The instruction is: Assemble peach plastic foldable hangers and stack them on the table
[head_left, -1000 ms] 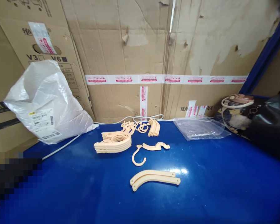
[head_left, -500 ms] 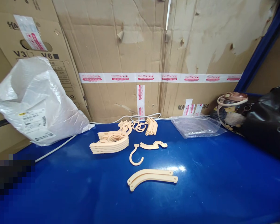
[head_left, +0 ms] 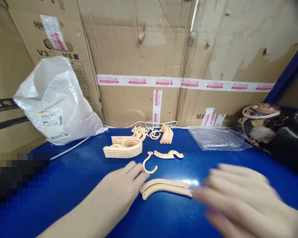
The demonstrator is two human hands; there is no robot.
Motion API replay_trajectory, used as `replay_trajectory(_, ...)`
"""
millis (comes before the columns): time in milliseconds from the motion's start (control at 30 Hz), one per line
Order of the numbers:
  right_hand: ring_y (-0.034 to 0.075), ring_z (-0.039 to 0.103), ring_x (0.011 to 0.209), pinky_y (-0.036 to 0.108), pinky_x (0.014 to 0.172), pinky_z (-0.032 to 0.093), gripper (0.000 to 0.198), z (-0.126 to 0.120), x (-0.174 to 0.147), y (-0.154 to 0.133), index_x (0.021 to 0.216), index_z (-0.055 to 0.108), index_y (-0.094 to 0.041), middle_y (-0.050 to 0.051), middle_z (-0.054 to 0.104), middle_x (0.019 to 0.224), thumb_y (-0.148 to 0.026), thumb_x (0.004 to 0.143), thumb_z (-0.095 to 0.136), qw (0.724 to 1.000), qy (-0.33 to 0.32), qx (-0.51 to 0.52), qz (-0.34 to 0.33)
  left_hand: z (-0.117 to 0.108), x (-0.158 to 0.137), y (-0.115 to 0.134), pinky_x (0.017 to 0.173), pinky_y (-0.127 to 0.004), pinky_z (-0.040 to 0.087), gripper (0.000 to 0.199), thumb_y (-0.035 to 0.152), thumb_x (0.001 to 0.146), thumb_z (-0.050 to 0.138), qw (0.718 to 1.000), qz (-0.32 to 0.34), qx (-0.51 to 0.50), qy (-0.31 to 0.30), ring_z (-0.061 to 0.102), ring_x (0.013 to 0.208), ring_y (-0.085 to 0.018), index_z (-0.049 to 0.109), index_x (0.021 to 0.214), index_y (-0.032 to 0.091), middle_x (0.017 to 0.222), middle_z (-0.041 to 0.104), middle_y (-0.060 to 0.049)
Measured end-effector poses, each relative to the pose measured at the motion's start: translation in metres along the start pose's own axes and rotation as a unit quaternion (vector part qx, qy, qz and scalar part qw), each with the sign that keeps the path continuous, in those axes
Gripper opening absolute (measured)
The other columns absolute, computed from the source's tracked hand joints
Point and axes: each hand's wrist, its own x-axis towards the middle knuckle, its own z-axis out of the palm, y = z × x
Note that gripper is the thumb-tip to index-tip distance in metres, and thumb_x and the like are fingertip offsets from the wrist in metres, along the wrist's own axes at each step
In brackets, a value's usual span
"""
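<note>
My left hand [head_left: 127, 183] reaches in from the lower left, fingers slightly bent and apart, with the fingertips at the lower curve of a cream plastic hook [head_left: 153, 171]. Whether they touch it I cannot tell. Just right of that hand lie two curved hanger arms [head_left: 167, 186], side by side. My right hand [head_left: 240, 195], smeared by motion, is at the right end of these arms; its fingers are too blurred to read. Behind the hook rests a short hanger piece [head_left: 167, 154] with a curved end.
Behind to the left is a stack of hanger pieces [head_left: 124, 150], with more hooks [head_left: 154, 134] and a bundle of arms [head_left: 167, 135] behind. A white plastic bag [head_left: 59, 102], a clear bag [head_left: 218, 138] and a bottle [head_left: 260, 122] stand around the blue table [head_left: 89, 195].
Both hands have come into view, left from the lower left and right from the lower right. The scene has shifted slightly rightward in view; the hanger pieces keep their layout.
</note>
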Motion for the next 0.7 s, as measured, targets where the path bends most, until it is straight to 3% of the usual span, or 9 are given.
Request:
replay_trajectory(100, 0.013, 0.059, 0.057, 0.027, 0.053, 0.040, 0.024, 0.013, 0.068, 0.029, 0.098, 0.064, -0.020, 0.002, 0.065, 0.069, -0.024, 0.097, 0.041, 0.997, -0.072, 0.039, 0.009, 0.012, 0.026, -0.017, 0.075, -0.031, 0.049, 0.022, 0.012, 0.090, 0.051, 0.999, 0.034, 0.012, -0.021, 0.060, 0.092, -0.021, 0.061, 0.108, 0.016, 0.101, 0.064, -0.006)
replay_trajectory(167, 0.013, 0.061, 0.060, 0.026, 0.056, 0.038, 0.029, 0.027, 0.089, 0.039, 0.093, 0.065, -0.017, 0.003, 0.067, 0.071, -0.025, 0.099, 0.038, 0.990, -0.130, 0.035, 0.036, 0.021, 0.035, -0.024, 0.073, -0.031, 0.047, 0.010, 0.016, 0.091, 0.052, 0.997, 0.074, 0.018, -0.011, 0.059, 0.085, -0.021, 0.062, 0.094, 0.016, 0.094, 0.063, -0.005)
replay_trajectory(300, 0.015, 0.064, 0.066, 0.026, 0.060, 0.038, 0.030, 0.049, 0.088, 0.044, 0.097, 0.066, -0.017, 0.005, 0.069, 0.075, -0.025, 0.099, 0.038, 0.979, -0.193, 0.031, 0.064, 0.034, 0.042, -0.027, 0.060, -0.029, 0.041, 0.017, 0.011, 0.092, 0.044, 0.992, 0.103, 0.065, 0.036, 0.057, 0.072, -0.020, 0.056, 0.080, 0.016, 0.077, 0.058, -0.004)
replay_trajectory(467, 0.015, 0.062, 0.065, 0.027, 0.060, 0.038, 0.029, 0.053, 0.082, 0.040, 0.096, 0.066, -0.018, 0.004, 0.068, 0.077, -0.025, 0.098, 0.038, 0.983, -0.167, 0.030, 0.071, 0.038, 0.041, -0.027, 0.050, -0.028, 0.035, 0.017, 0.010, 0.091, 0.039, 0.994, 0.068, 0.065, 0.064, 0.055, 0.060, -0.017, 0.050, 0.081, 0.017, 0.070, 0.054, -0.001)
replay_trajectory(567, 0.015, 0.060, 0.065, 0.027, 0.060, 0.039, 0.030, 0.048, 0.081, 0.036, 0.098, 0.066, -0.017, 0.004, 0.066, 0.076, -0.025, 0.099, 0.037, 0.985, -0.154, 0.036, 0.062, 0.038, 0.036, -0.028, 0.050, -0.027, 0.034, 0.015, 0.008, 0.090, 0.039, 0.994, 0.067, 0.048, 0.074, 0.056, 0.062, -0.016, 0.046, 0.083, 0.019, 0.071, 0.052, 0.001)
replay_trajectory(700, 0.014, 0.058, 0.066, 0.026, 0.058, 0.039, 0.030, 0.046, 0.076, 0.032, 0.122, 0.058, -0.018, 0.002, 0.064, 0.078, -0.022, 0.099, 0.038, 0.987, -0.144, 0.040, 0.059, 0.033, 0.031, -0.026, 0.049, -0.026, 0.036, 0.013, 0.007, 0.089, 0.040, 0.995, 0.074, 0.028, 0.052, 0.058, 0.072, -0.018, 0.047, 0.090, 0.018, 0.081, 0.054, 0.000)
